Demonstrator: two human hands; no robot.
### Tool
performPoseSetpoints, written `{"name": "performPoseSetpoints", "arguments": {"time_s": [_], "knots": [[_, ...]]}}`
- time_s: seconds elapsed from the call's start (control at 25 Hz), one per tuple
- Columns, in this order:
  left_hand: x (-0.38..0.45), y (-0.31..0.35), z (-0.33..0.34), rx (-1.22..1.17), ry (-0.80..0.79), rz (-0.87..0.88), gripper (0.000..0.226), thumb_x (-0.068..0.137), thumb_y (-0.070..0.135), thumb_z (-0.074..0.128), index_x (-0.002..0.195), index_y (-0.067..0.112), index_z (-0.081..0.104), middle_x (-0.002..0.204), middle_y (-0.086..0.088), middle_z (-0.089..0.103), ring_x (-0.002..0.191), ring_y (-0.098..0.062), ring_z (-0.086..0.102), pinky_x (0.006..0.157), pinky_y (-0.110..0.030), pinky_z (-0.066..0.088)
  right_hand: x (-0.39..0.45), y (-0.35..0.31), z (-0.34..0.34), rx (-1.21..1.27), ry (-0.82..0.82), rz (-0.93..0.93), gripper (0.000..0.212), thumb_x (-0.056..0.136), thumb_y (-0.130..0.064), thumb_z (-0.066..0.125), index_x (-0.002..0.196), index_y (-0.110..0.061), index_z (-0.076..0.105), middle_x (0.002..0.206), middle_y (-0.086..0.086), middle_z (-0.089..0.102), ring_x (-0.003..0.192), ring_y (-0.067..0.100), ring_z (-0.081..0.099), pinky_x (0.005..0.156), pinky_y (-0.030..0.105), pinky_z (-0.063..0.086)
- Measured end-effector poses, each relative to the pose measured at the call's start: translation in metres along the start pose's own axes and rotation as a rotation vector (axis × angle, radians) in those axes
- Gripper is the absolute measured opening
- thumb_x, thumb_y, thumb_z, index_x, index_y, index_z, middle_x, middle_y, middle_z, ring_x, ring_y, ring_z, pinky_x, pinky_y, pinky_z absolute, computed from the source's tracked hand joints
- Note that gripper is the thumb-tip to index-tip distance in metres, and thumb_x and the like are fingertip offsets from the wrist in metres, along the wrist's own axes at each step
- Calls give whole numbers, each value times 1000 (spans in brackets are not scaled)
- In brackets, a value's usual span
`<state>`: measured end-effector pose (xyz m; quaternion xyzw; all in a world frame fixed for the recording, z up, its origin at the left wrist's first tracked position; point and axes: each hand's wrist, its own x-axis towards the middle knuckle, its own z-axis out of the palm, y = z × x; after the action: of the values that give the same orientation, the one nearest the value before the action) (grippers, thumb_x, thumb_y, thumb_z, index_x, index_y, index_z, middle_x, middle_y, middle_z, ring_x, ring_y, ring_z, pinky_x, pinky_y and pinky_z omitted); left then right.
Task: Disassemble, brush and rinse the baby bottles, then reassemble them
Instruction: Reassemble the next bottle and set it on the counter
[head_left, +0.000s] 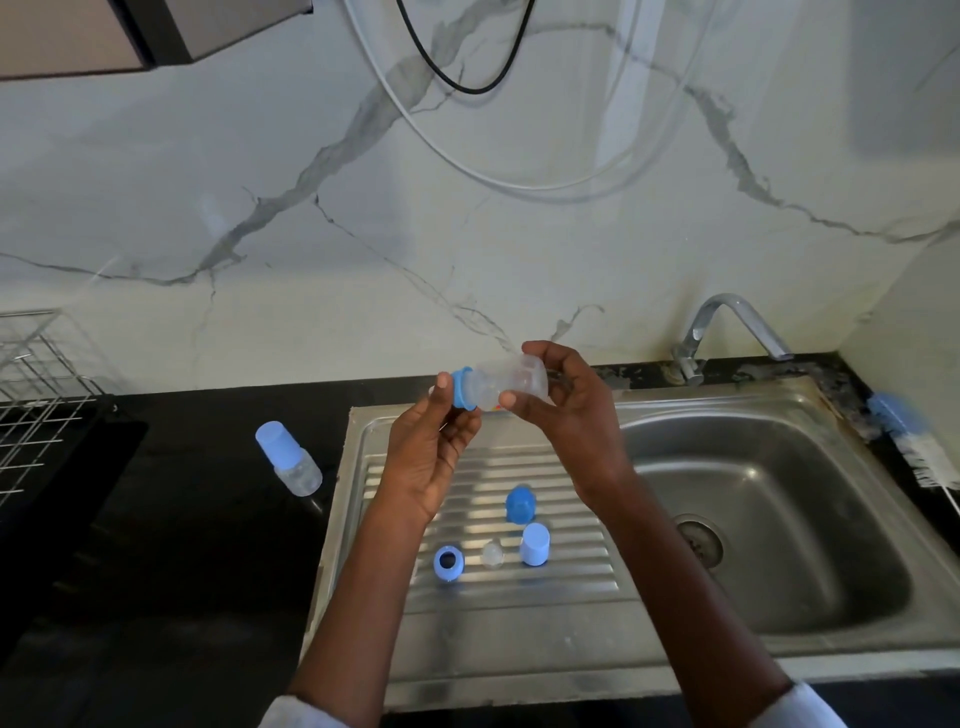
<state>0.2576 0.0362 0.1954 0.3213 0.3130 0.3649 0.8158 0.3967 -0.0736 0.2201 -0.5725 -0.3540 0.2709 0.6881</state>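
A clear baby bottle (506, 382) lies sideways in the air above the steel drainboard (571, 597). My right hand (566, 415) grips its body. My left hand (431, 447) grips the blue collar ring (462, 395) at its neck. On the drainboard below lie a dark blue cap (519, 503), a pale blue cap (535, 543), a clear teat (492, 553) and a loose blue collar ring (448, 562). A second capped bottle (288, 457) stands on the black counter to the left.
The steel sink basin (769, 519) with its drain lies to the right, under a chrome tap (727, 327). A blue-handled bottle brush (919, 441) rests on the right counter edge. A wire dish rack (36, 389) stands at the far left. Cables hang against the marble wall.
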Motion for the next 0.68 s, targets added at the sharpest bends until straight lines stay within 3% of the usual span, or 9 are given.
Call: {"name": "performPoseSetpoints", "arguments": {"time_s": [0.2, 0.36, 0.44, 0.6, 0.68], "knots": [[-1, 0, -2, 5, -26, 7, 43, 83, 25, 78, 117, 0, 72, 113, -15, 74, 103, -22, 72, 87, -30, 62, -2, 4, -10, 5, -50, 57, 58, 81, -7, 86, 131, -23, 64, 125, -4, 70, 116, 18, 68, 92, 37, 60], [0, 3, -5, 69, -117, 44, 42, 83, 19, 80, 120, 1, 72, 123, -16, 72, 117, -26, 69, 100, -37, 57, -5, 4, -7, -16, 89, 175, 36, 88, -44, 80, 116, -25, 70, 101, 9, 74, 79, 25, 76, 66, 38, 62], [1, 3, -3, 106, -154, 54, 47, 83, 16, 79, 125, 0, 69, 128, -18, 70, 121, -30, 68, 102, -41, 55, -6, 6, -5, -44, 130, 244, 39, 93, -56, 69, 113, -23, 71, 94, 8, 76, 70, 23, 74, 62, 36, 62], [2, 2, -2, 105, -140, 80, 53, 79, 14, 79, 128, -1, 66, 127, -18, 71, 122, -30, 67, 100, -36, 57, -6, 11, -13, 40, -25, 313, 40, 89, -44, 76, 121, -21, 69, 105, 9, 76, 87, 27, 74, 70, 34, 60], [4, 3, -5, 100, -158, 83, 52, 80, 14, 79, 129, 0, 67, 127, -17, 71, 122, -28, 67, 98, -33, 57, -6, 13, -18, 84, -53, 334, 39, 91, -43, 75, 124, -22, 66, 107, 13, 74, 79, 30, 72, 67, 37, 59]]}}
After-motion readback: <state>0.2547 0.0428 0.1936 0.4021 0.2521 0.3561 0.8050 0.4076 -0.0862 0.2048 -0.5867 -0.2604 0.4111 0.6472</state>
